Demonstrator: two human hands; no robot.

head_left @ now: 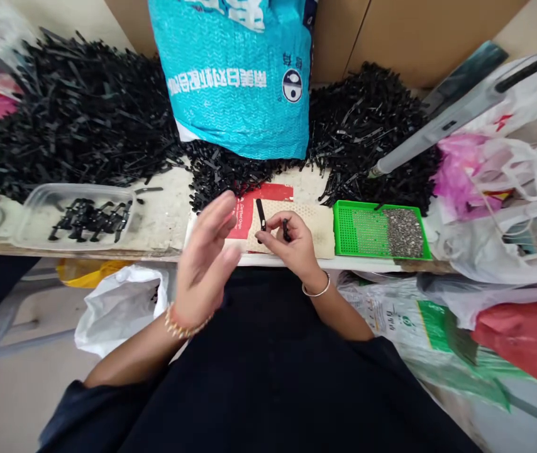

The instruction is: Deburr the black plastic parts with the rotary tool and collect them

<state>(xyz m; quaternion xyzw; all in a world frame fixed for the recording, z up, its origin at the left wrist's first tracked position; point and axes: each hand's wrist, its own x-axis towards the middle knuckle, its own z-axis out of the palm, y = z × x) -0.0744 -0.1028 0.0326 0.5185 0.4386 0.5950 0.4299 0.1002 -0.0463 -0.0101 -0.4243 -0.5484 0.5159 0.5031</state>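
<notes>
My left hand (207, 251) is raised over the table's front edge, its fingers stretched and the thumb apart, with nothing in it. Between the thumb and forefinger of my right hand (294, 242) is a slim black plastic strip (261, 214), held upright with a light spot near its lower end. A second small dark piece (286, 230) is tucked in the curled fingers of the same hand. Beneath that hand lies a beige dotted mat (318, 229), partly over a red printed sheet (275, 190). A small heap of black strips (216, 173) lies just behind my hands.
A bright green tray (360, 229) with small metal parts stands right of the mat. At left, a clear plastic box (27, 217) holds several black pieces. Large black heaps (84, 107) flank a blue woven sack (240, 94). A grey pole (438, 126) slants in from the right.
</notes>
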